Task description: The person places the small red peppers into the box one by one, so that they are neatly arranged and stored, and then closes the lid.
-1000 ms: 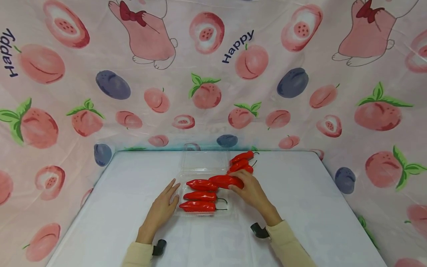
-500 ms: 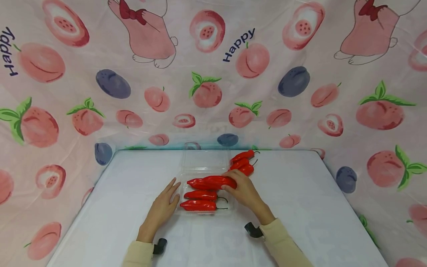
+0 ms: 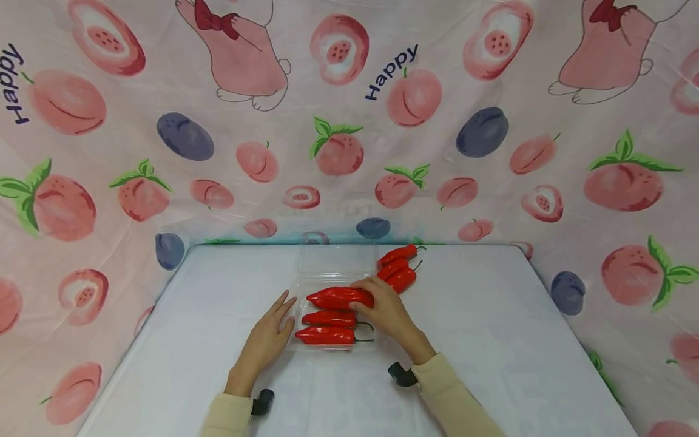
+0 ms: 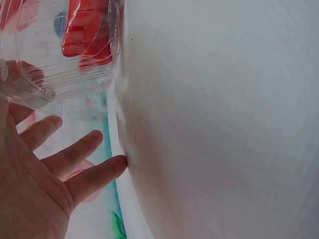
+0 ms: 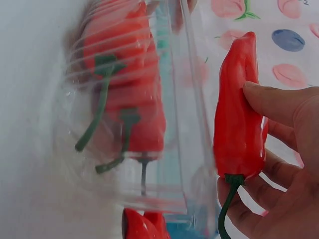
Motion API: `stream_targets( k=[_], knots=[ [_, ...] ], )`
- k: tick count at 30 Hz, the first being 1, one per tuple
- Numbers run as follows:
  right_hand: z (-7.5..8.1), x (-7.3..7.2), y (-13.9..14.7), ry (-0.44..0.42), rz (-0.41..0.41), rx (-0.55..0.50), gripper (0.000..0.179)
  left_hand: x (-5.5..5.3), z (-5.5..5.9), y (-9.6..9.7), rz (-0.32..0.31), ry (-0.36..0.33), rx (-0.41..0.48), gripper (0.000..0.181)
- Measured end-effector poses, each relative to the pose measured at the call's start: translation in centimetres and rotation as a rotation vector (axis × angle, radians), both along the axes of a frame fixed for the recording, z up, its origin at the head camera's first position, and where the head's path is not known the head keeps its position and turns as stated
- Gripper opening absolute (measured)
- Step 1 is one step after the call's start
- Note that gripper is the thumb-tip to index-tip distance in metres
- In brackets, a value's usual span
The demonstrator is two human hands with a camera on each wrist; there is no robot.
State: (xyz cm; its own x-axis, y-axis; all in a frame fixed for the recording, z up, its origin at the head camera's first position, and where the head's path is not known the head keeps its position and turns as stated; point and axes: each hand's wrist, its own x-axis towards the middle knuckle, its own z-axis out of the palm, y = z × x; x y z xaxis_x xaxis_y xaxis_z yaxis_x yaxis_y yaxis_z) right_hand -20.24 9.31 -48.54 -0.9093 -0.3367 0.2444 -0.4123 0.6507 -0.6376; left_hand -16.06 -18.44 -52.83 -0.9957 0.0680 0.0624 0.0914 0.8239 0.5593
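Pinched between thumb and fingers of my right hand is a red chili pepper with a green stem. In the head view it lies across the far part of a clear plastic clamshell box, its tip toward the left. Nearer in the box lie a red pepper and the front pepper, side by side with stems to the right. The right wrist view shows three stems through the box wall. My left hand is at the box's left side, fingers spread and fairly straight; its thumb side seems to touch the wall.
The box's lid is folded back toward the rear edge of the white table. Right of the lid, several loose red peppers lie in a cluster. A fruit-printed cloth hangs behind the table.
My right hand has carried the pepper leftward, from the box's right edge to over its far part, covering the pepper seen there before. The left hand has stayed in place.
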Motion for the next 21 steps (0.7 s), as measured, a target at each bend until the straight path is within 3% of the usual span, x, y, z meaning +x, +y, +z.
stream_targets(
  k=[21],
  knots=[
    [0.0,-0.2,-2.5,-0.096,-0.055,0.012,0.044,0.0,-0.2,0.1,-0.001,0.017,-0.001,0.050]
  ],
)
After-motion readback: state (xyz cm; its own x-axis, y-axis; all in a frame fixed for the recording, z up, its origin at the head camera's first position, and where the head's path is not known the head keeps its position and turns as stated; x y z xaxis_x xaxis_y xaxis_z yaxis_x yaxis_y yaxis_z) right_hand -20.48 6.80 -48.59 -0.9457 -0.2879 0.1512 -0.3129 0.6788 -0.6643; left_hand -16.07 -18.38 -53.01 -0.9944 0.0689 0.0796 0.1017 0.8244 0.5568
